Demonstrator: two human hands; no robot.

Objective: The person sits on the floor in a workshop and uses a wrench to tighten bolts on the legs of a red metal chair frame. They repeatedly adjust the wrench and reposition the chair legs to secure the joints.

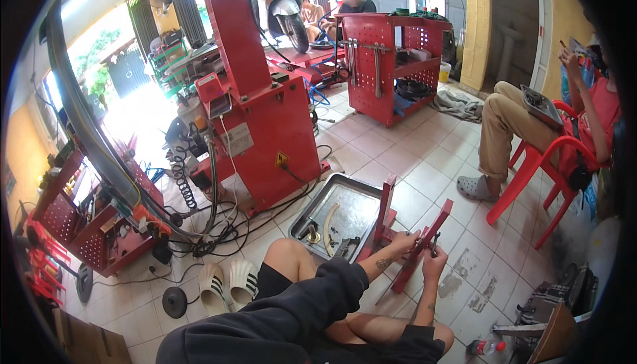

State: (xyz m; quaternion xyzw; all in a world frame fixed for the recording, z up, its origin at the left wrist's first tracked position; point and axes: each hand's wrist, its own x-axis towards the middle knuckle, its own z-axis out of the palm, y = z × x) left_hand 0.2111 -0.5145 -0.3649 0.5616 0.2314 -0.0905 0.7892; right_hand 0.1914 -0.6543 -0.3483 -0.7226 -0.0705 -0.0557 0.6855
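A red metal stand (421, 246) with two upright bars stands on the tiles in front of me. My left hand (401, 244) is closed, its fingertips pinched against the near upright between the two bars. My right hand (434, 262) is closed too, at the outer side of that same upright, around a small dark metal part (435, 239). What sits inside the fingers of either hand is too small to make out. Left of the stand lies a metal tray (361, 206) holding a curved tan strip (328, 226), a brass-coloured fitting (312, 235) and dark small parts (347, 247).
A red machine (272, 145) with cables on the floor stands ahead left. Beyond is a red tool cart (375, 65). A person sits at right on a red plastic chair (547, 165). Sandals (243, 282) lie by my knee, a bottle (488, 347) at lower right.
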